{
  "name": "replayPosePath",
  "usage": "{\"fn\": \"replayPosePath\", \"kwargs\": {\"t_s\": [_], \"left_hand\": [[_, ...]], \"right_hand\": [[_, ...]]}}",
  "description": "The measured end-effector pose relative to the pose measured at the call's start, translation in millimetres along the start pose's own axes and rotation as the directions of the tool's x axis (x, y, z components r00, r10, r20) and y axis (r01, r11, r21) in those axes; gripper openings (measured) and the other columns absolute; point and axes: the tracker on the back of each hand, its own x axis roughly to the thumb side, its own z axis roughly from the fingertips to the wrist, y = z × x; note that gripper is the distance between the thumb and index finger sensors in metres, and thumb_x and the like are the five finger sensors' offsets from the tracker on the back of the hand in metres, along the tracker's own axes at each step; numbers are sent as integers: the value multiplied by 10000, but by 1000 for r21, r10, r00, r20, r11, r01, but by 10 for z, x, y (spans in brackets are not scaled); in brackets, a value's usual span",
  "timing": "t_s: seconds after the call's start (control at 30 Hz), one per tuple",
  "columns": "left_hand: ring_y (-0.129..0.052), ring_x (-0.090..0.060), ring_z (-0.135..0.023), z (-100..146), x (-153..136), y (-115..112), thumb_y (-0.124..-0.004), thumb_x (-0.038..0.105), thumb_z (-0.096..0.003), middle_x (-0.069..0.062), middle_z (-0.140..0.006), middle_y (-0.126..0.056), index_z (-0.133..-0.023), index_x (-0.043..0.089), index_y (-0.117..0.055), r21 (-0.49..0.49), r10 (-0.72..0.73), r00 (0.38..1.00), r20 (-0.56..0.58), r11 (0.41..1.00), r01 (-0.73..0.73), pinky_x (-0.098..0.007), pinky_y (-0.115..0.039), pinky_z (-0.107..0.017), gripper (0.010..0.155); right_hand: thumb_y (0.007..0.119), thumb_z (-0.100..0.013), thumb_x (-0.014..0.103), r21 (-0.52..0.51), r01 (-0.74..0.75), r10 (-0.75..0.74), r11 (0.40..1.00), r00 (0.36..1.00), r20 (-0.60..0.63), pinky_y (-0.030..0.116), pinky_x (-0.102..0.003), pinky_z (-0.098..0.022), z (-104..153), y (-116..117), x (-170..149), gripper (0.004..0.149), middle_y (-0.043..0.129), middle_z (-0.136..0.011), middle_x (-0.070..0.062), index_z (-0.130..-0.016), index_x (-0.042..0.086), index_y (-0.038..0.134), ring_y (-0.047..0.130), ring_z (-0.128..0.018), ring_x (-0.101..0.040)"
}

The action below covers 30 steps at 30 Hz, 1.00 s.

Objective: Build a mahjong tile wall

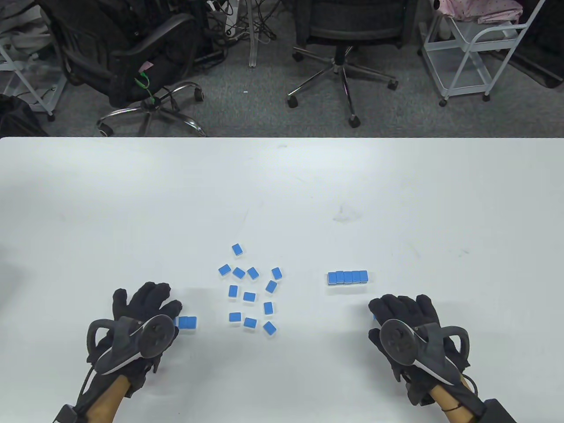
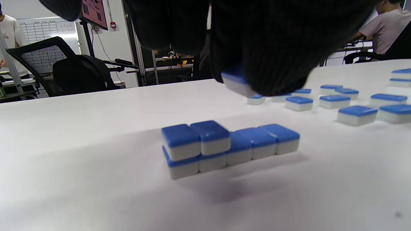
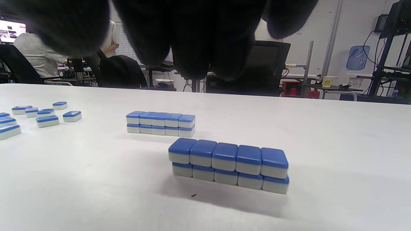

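Tile held in my left hand (image 2: 257,48): a blue-backed, white-bodied plastic mahjong tile (image 2: 236,82), pinched under the curled fingertips above and slightly behind the part-built wall. I judge it is carried this way, blue back up, so that it can drop flat onto the second layer without turning.

Below that grip stands the unfinished left wall (image 2: 224,144): four or five tiles in the lower row, two stacked at its left end. The next free seat lies just right of those two, almost directly under the held tile.

Beyond the left fingertips, toward the table's middle, the loose tiles (image 1: 251,291) lie scattered face down, well apart from either wall, within reach of both hands.

My right hand (image 1: 407,317) hangs above a finished two-layer wall of five (image 3: 229,165); the fingers look loosely curled and hold nothing that I can see. A second finished double row (image 3: 160,123) stands farther out from those fingers, on the white table (image 1: 282,185).

Risk noted: a skewed release could nudge the two upper tiles.
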Motion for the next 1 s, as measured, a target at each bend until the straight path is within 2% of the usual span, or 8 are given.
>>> {"fn": "replayPosePath", "kwargs": {"t_s": [0.37, 0.83, 0.93, 1.0], "left_hand": [[-485, -283, -1145, -81, 81, -181, -876, 484, -440, 46, -1189, -512, -986, 344, -772, -69, -61, 998, 2, 996, 61, -741, -342, -798, 573], [-489, -280, -1143, -70, 71, -184, -859, 488, -446, 52, -1190, -517, -1002, 352, -753, -72, -84, 996, -11, 994, 83, -739, -338, -798, 582], [-475, -284, -1147, -54, 49, -168, -860, 519, -435, 53, -1197, -501, -1046, 360, -689, -77, -58, 998, -2, 995, 58, -743, -326, -794, 654], [-444, -284, -1156, -34, 52, -100, -853, 533, -439, 110, -1206, -476, -1074, 446, -595, -49, -12, 1000, 13, 999, 12, -742, -295, -800, 691]], "right_hand": [[728, -349, 533, 10, 5, -5, 1000, 1000, -7, 478, -620, -755, -8, -2, -2, 624, 753, -1027, -32, -925, 298, 678, 745, -947, -324], [728, -348, 533, 8, 0, 0, 1000, 1000, 1, 480, -619, -754, -2, 0, 13, 623, 755, -1025, -32, -924, 299, 678, 747, -945, -323], [728, -348, 533, 5, 0, 0, 1000, 1000, 1, 481, -619, -754, 1, 0, 14, 623, 755, -1025, -31, -924, 298, 679, 746, -946, -323], [728, -348, 533, 4, 2, -2, 1000, 1000, -1, 480, -619, -755, 5, -2, 9, 623, 755, -1025, -32, -923, 298, 680, 747, -945, -325]]}}
